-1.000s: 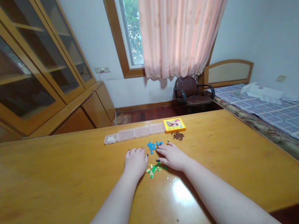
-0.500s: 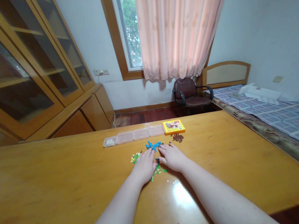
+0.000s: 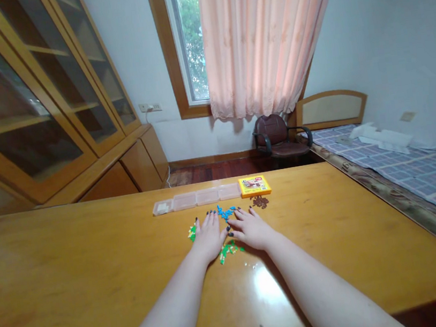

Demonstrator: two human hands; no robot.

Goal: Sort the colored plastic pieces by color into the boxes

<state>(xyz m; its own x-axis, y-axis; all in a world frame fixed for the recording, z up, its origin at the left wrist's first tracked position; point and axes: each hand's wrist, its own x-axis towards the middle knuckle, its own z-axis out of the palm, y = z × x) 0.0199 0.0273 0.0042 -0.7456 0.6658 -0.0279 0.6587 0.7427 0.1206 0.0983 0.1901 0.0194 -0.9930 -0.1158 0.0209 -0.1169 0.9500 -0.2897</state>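
Note:
Small blue pieces (image 3: 226, 213) lie in a loose pile between the fingertips of my two hands. My left hand (image 3: 209, 237) rests palm down with its fingers stretched, nearest the blue pile and a patch of green and pale yellow pieces (image 3: 192, 233), partly hidden by it. My right hand (image 3: 250, 228) is also flat and spread, its fingertips at the right edge of the blue pieces. Closer to me, below the thumbs, are more green and whitish pieces (image 3: 229, 250). A heap of small brown pieces (image 3: 260, 202) sits beyond my right fingertips.
Beyond the piles stands a row of clear plastic trays (image 3: 185, 201), with a yellow box (image 3: 254, 186) at its right end. Some tiny clear bits (image 3: 251, 265) lie near my right wrist. Behind the wooden table (image 3: 94, 267) is a brown chair (image 3: 275, 136).
My left hand has shifted slightly left, away from the blue pieces, uncovering more of them and of the near green ones. My right hand stays almost in place.

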